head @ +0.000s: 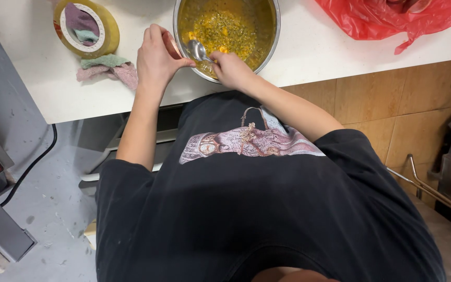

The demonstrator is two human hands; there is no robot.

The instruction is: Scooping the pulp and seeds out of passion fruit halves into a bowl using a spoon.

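Observation:
A steel bowl [273,36] of yellow, herb-flecked mixture stands on the white counter [309,57]. My left hand [157,57] grips the bowl's near left rim with thumb and fingers. My right hand [230,68] is at the near edge of the bowl, shut on a metal spoon [198,50] whose bowl lies in the mixture. My arms reach up from a black printed shirt.
A large roll of yellowish tape [108,28] with a cloth inside sits at the left, folded pink and green cloths [111,68] beside it. A red plastic bag [392,18] lies at the far right. Grey floor, a black cable [32,164] and a metal rail [434,193] are below.

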